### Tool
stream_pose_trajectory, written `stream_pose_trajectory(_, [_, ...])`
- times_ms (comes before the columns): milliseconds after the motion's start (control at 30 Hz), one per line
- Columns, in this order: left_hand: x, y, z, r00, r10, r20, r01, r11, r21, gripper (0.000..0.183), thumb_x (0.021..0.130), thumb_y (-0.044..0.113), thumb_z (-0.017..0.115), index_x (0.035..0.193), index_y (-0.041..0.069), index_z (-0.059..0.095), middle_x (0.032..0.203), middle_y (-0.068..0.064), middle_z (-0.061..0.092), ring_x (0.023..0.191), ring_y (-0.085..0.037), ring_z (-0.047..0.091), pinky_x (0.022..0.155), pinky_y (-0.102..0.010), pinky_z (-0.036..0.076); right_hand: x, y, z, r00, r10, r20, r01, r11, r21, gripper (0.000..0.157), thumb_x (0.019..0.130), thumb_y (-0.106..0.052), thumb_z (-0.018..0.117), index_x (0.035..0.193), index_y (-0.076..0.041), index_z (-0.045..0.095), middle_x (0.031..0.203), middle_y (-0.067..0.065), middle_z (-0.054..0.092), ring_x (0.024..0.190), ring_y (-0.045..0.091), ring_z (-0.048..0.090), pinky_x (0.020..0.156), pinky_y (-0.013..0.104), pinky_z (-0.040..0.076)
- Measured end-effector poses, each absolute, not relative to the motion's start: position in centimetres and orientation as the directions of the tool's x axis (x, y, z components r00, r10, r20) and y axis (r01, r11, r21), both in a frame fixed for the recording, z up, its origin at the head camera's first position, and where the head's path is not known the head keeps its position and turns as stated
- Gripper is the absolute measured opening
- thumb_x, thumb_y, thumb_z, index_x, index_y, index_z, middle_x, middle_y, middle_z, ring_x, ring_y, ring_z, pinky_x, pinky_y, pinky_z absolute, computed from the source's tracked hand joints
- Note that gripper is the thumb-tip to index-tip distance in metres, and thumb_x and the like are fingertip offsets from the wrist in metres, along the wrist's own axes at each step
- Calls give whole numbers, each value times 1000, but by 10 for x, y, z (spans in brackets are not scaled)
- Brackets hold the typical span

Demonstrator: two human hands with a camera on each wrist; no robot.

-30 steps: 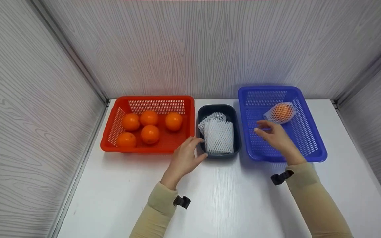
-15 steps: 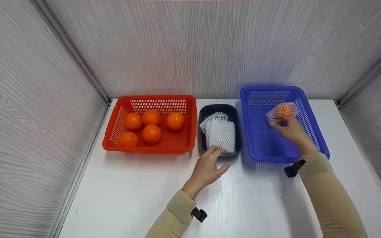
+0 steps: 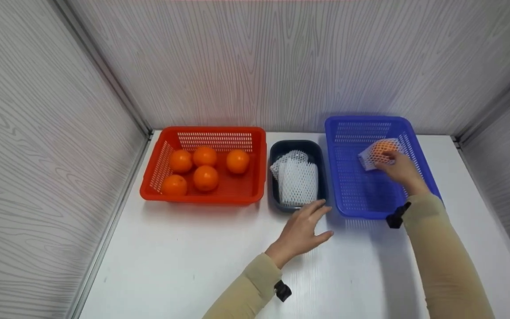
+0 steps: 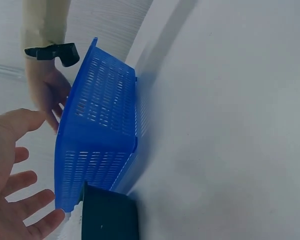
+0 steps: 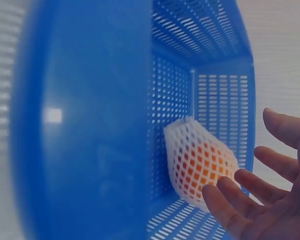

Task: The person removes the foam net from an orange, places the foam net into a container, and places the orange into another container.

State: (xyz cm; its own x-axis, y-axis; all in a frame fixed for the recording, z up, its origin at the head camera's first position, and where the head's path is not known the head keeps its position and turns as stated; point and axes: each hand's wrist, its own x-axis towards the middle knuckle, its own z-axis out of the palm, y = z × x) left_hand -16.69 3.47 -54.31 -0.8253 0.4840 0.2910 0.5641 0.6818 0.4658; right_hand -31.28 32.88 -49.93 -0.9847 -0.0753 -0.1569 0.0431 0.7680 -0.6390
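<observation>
An orange (image 3: 385,149) inside a white foam net sleeve lies in the blue basket (image 3: 331,177). My right hand (image 3: 401,169) reaches into that basket, its fingertips at the sleeve's near side. In the right wrist view the fingers (image 5: 222,207) are spread and fairly straight, overlapping the netted orange (image 5: 200,162) without curling round it. Lower down, my left hand (image 3: 300,231) hovers with spread fingers and nothing in it, just in front of the small dark container (image 3: 274,181). White foam net sleeves (image 3: 298,181) lie in that container.
On the left stands a red basket (image 3: 237,200) with several bare oranges (image 3: 206,178) in it. The dark container sits between the two baskets. Grey wood-patterned panels (image 3: 255,66) close the white table (image 3: 184,257) at the back and sides.
My left hand has moved right, from between the red basket and dark container to in front of the latter. My right hand has shifted right, to the netted orange, whose sleeve end has turned slightly.
</observation>
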Motion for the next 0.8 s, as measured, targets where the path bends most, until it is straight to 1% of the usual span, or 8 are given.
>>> stream_pose_trajectory(133, [-170,42,-549,-806,517,289,592,701,397,58,81,45,62,131,19,47,138,-1,37,123,-18,38,96,-37,36,-318,330,-503,-983,-75,-167,45,784,-619,60,91,-25,53,136,8,29,134,32,32,122,48,29,96,58,24])
stream_pose_trajectory(267, [-173,46,-553,-800,531,280,600,709,370,59,81,45,63,131,18,46,139,-2,37,124,-17,37,95,-37,36,-323,331,-509,-980,-61,-187,67,788,-612,66,90,-19,55,139,8,20,135,35,25,124,49,24,98,58,21])
stream_pose_trajectory(400, [-175,51,-554,-792,549,267,611,709,353,60,81,44,64,132,18,46,140,-2,35,125,-18,36,94,-38,38,-327,333,-511,-972,-53,-230,101,789,-606,70,90,-21,54,141,6,14,136,37,20,124,50,21,98,60,20])
stream_pose_trajectory(567, [-179,55,-556,-775,585,238,632,705,321,62,82,43,63,135,19,43,144,0,29,126,-20,34,92,-39,39,-330,335,-506,-958,-97,-271,86,802,-591,72,90,-24,55,142,4,14,137,36,20,124,51,20,97,61,19])
stream_pose_trajectory(733, [-180,57,-558,-774,604,191,632,713,304,66,81,42,64,138,22,39,147,4,24,127,-21,33,92,-42,39,-335,335,-501,-951,-138,-278,44,827,-560,69,89,-22,55,140,7,18,135,37,25,123,51,23,97,61,19])
stream_pose_trajectory(800, [-180,58,-557,-779,602,175,625,724,293,66,81,41,65,139,23,38,147,4,24,127,-21,33,91,-42,39,-336,335,-499,-954,-149,-262,21,834,-552,67,89,-20,54,139,8,20,133,37,27,122,52,25,97,60,20])
